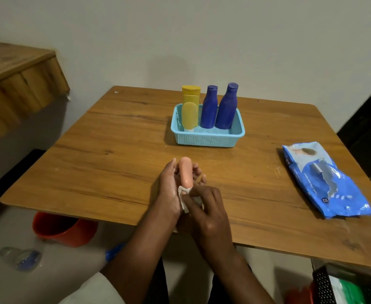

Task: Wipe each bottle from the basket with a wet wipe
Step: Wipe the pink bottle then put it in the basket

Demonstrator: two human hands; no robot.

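The left hand (169, 185) holds a small peach bottle (185, 172) just above the near part of the wooden table (114, 150). Its fingers are curled round the bottle from behind, and the rounded end points away from the person. The right hand (204, 207) pinches a white wet wipe (185, 199) against the bottle's near end, with the fingers bent and close together.

To do this step well, I think the left hand should turn the bottle a little at a time while the wipe slides along it — that way every side gets cleaned, not just one. The grip should be firm, because a wet bottle may slip.

Farther back on the table is a light blue basket (206, 138). In it stand a yellow bottle (190, 108) and two dark blue bottles (220, 106), which probably still need wiping. A blue pack of wipes (325, 181) lies well off to the right.

The table is brown wood with dark grain lines, pushed up to a plain pale wall. On the floor to the left are an orange bucket (63, 229) and a clear plastic bottle (20, 257) lying down — both blurry
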